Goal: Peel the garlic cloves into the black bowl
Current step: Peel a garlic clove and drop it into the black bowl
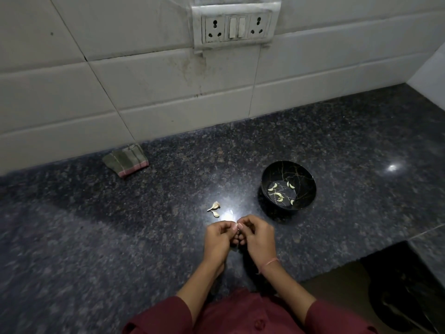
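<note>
We pinch one garlic clove between both sets of curled fingertips, and it is mostly hidden. Our left hand and right hand meet over the counter, nearer its front edge. Peeled cloves lie in the black bowl, near our right hand and farther back. Unpeeled cloves lie loose just beyond our left hand. A folded cloth rests at the back edge.

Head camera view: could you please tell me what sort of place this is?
Probably a home kitchen: a dark speckled stone counter against a white tiled wall with a socket panel, and a black bowl holding peeled garlic cloves.
</note>
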